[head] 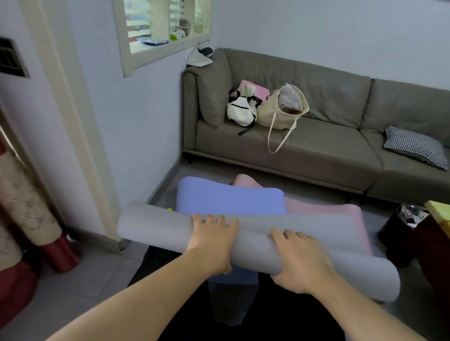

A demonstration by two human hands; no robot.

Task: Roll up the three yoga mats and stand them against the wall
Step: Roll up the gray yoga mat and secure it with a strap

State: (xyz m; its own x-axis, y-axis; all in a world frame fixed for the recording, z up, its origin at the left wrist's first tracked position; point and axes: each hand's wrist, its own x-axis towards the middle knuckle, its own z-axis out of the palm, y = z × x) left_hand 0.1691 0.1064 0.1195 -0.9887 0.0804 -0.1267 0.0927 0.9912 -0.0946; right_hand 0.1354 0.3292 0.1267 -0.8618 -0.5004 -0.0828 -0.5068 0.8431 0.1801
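Grey mat (157,230) at lower centre is partly rolled, clamped by the left hand (211,244) and right hand (301,263), fingers curled over the roll. Blue mat (229,199) and pink mat (324,208) behind are left unrolled; none is stood against the wall (140,123).

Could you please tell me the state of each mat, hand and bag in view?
Grey mat: partly rolled, gripped.
Blue mat: unrolled, flat.
Pink mat: unrolled, lowest.
Left hand: gripping the roll.
Right hand: gripping the roll.
Tote bag: upright, open, on sofa.
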